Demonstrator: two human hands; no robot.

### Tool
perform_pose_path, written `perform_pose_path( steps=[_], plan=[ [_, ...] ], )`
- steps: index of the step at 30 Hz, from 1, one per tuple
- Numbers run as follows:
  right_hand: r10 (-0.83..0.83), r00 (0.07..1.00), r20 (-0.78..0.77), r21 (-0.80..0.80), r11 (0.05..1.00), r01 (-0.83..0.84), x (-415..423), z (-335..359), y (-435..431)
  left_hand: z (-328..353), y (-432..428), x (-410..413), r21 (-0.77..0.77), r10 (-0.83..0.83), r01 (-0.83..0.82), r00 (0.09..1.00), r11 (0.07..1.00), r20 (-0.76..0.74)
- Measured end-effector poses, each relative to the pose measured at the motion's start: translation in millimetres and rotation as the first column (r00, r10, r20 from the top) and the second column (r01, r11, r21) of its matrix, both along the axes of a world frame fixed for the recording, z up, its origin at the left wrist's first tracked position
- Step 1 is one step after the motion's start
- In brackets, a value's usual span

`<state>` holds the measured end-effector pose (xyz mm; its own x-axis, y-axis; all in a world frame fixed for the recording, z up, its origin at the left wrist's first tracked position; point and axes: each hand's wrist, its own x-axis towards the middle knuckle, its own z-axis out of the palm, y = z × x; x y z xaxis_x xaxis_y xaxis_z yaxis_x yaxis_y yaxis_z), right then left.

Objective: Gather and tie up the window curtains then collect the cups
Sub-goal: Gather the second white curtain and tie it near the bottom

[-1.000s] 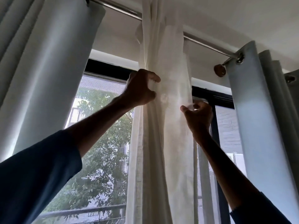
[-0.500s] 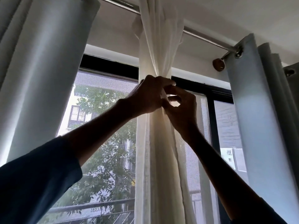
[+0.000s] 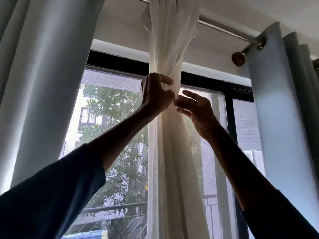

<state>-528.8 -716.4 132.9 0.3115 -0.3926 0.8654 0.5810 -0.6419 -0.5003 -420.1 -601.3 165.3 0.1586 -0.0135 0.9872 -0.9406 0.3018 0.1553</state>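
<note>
The left hand (image 3: 156, 94) is clamped round the white curtain (image 3: 165, 152), fingers curled over the cloth and squeezing it into a narrow neck high up, a little below the rod (image 3: 224, 30). The right hand (image 3: 196, 109) hangs just to the right of it with fingers spread and straight, holding nothing; its fingertips (image 3: 177, 102) lie right by the cloth and the other hand, but whether they touch is hard to make out against the light. Both hands are dark shapes, so how the left thumb sits cannot be seen. Dark blue sleeves (image 3: 51, 195) run out of the bottom corners. Above the grip the white curtain fans up over the rod and is cut off at the top edge; below, it falls straight down the middle of the window frame (image 3: 120, 61) and out of view. A grey curtain (image 3: 48, 66) hangs at the far left, and another grey curtain (image 3: 276, 100) at the right past the rod's round knob (image 3: 238, 59); both are cut by the edges. Outside, beyond a tree (image 3: 117, 135), a railing (image 3: 120, 207) carries a few letters too blurred to read. Half a second ago the right hand was pressed against the left at the bunch with fingers bent; now it has come away and opened, while the left keeps its hold.
</note>
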Motion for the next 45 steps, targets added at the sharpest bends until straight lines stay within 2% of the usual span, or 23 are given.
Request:
perform_pose_path(
  steps=[3,6,10,13,15,17,18,19,21,22,24,26,29,30,33,35,38,43,45],
  plan=[
    [-0.023,0.986,-0.166,0.023,0.999,0.027,1,5,-2,1,6,9,0.083,-0.181,0.186,0.982,0.979,-0.055],
    [0.142,0.945,-0.295,0.062,0.990,-0.129,1,7,5,3,14,19,0.152,-0.439,0.459,0.886,0.875,-0.151],
    [0.411,0.871,-0.268,0.142,0.911,-0.387,11,-1,19,2,14,29,0.128,-0.705,0.762,0.639,0.635,-0.307],
    [0.447,0.857,-0.256,0.174,0.894,-0.414,18,-6,26,1,14,34,0.095,-0.770,0.859,0.496,0.504,-0.401],
    [0.436,0.863,-0.254,0.170,0.899,-0.404,21,-8,25,-1,16,35,0.100,-0.782,0.879,0.463,0.467,-0.416],
    [0.420,0.871,-0.254,0.152,0.907,-0.393,23,-10,24,-2,17,35,0.103,-0.774,0.865,0.487,0.491,-0.404],
    [0.403,0.874,-0.271,0.131,0.915,-0.381,23,-11,21,-2,15,37,0.108,-0.755,0.840,0.528,0.532,-0.388],
    [0.378,0.880,-0.288,0.122,0.926,-0.358,23,-12,18,-3,13,38,0.120,-0.710,0.783,0.607,0.610,-0.357],
    [0.276,0.912,-0.303,0.113,0.961,-0.253,19,-15,11,-6,10,40,0.139,-0.504,0.543,0.829,0.828,-0.243],
    [0.210,0.930,-0.301,0.098,0.977,-0.189,17,-19,6,-12,11,38,0.138,-0.378,0.402,0.910,0.905,-0.167],
    [0.073,0.955,-0.289,0.047,0.997,-0.063,12,-33,0,-25,10,35,0.119,-0.212,0.212,0.977,0.970,-0.012],
    [-0.047,0.964,-0.261,0.013,0.999,0.052,8,-52,-1,-46,8,32,0.065,-0.151,0.147,0.985,0.987,0.077],
    [-0.212,0.958,-0.192,0.014,0.976,0.219,8,-90,0,-91,3,28,0.014,-0.114,0.114,0.993,0.993,0.043],
    [-0.271,0.947,-0.172,0.006,0.961,0.276,10,-104,0,-108,0,28,0.048,-0.094,0.094,0.996,0.994,0.006],
    [-0.452,0.883,-0.128,-0.039,0.892,0.451,14,-144,3,-156,-12,29,0.284,0.056,-0.017,0.990,0.959,-0.130],
    [-0.537,0.838,-0.094,-0.076,0.843,0.532,14,-174,6,-190,-21,33,0.302,0.108,-0.060,0.984,0.951,-0.144],
    [-0.593,0.799,-0.094,-0.085,0.805,0.587,11,-219,11,-237,-22,28,0.308,0.147,-0.085,0.972,0.947,-0.184],
    [-0.615,0.760,-0.212,-0.024,0.781,0.625,3,-305,18,-319,-12,24,0.422,0.205,-0.118,0.964,0.899,-0.168],
    [-0.643,0.716,-0.270,-0.050,0.752,0.657,2,-344,23,-350,-9,25,0.477,0.243,-0.137,0.955,0.868,-0.168]
  ],
)
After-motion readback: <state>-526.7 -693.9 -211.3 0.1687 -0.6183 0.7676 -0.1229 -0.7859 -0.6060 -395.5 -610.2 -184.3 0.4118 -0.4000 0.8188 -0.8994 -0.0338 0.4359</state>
